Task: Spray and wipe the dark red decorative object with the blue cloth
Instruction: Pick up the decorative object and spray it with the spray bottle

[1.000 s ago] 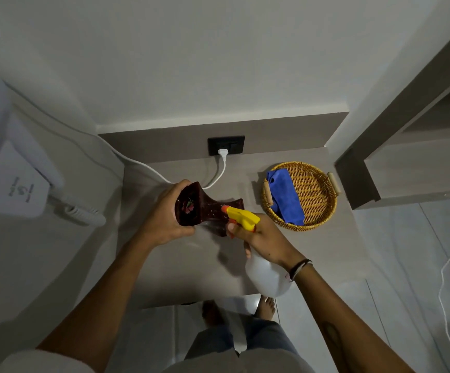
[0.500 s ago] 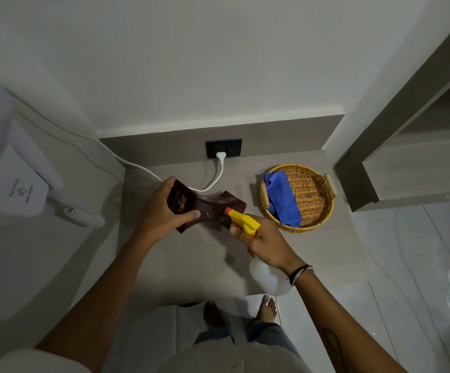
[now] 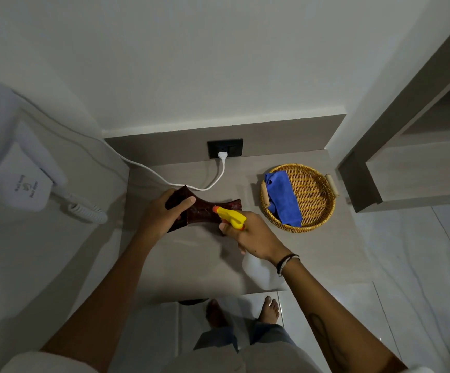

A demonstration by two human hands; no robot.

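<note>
My left hand [image 3: 162, 215] grips the wide left end of the dark red decorative object [image 3: 205, 212], which lies sideways just above the grey counter [image 3: 186, 262]. My right hand [image 3: 253, 235] holds a white spray bottle [image 3: 258, 270] with a yellow trigger head [image 3: 230, 216]; its orange nozzle points at the object's narrow middle from close range. The blue cloth [image 3: 283, 200] lies folded in the left part of a round wicker basket [image 3: 318, 195] at the counter's right side, apart from both hands.
A white cord [image 3: 191, 184] runs from a black wall socket [image 3: 225, 148] across the counter's back, behind the object. A white wall-mounted hair dryer [image 3: 27, 181] with coiled cord hangs at left. A shelf unit [image 3: 406, 168] stands at right. Bare feet show on the tiled floor below.
My left hand has turned the dark red object from end-on to lying sideways and lowered it toward the counter. The spray nozzle stays close to its middle.
</note>
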